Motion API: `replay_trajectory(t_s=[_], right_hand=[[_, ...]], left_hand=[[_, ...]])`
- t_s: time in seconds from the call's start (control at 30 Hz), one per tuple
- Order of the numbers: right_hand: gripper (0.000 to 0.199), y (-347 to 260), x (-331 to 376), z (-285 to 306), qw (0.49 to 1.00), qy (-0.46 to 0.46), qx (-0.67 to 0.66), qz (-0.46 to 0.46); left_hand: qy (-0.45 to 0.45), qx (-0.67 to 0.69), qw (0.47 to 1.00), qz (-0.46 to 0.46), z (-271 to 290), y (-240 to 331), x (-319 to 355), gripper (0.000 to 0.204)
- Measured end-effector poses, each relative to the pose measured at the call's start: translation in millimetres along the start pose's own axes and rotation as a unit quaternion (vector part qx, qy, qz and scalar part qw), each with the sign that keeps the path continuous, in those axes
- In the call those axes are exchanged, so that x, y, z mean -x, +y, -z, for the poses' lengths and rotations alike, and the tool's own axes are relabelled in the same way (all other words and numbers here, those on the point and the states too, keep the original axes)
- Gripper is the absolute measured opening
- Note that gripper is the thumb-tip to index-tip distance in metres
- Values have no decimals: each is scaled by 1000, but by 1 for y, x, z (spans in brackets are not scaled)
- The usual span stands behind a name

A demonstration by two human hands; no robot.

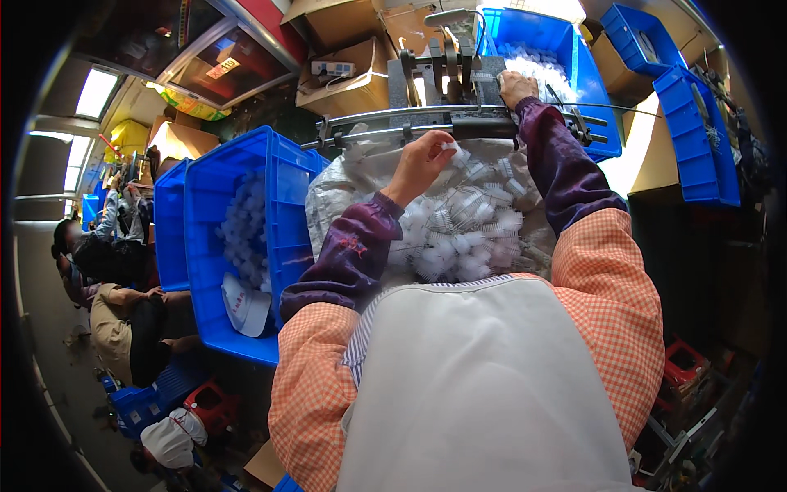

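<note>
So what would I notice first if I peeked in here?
Probably the big heap of small white plastic parts in the middle, where the left hand pinches one between its fingertips. The right hand reaches up to the metal machine at the top. Bright blue bins are all around; the one on the left holds more white parts.

Left hand [422, 160] pinches small white plastic piece [448, 146] above heap of white parts [467, 225] on grey sheet [344, 184]. Right hand [516, 86] rests on metal machine [447, 70] beside blue bin [566, 45].
</note>
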State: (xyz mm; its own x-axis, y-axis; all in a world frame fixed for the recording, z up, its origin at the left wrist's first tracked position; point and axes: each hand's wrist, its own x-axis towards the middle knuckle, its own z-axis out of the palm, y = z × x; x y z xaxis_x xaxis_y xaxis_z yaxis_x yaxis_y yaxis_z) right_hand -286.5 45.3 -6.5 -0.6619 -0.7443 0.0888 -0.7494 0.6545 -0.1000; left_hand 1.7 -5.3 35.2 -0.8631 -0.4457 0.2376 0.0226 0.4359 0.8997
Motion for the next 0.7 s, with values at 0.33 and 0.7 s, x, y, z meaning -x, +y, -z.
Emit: replay_trajectory(t_s=[0.33,0.7], right_hand=[[38,56,15,40,990,126,-9,-67],[31,-7,63,53,920,-55,-342,185]], left_hand=[[31,95,995,20,-16,9,-14,16],[-67,-202,977,17,-27,13,-21,29]])
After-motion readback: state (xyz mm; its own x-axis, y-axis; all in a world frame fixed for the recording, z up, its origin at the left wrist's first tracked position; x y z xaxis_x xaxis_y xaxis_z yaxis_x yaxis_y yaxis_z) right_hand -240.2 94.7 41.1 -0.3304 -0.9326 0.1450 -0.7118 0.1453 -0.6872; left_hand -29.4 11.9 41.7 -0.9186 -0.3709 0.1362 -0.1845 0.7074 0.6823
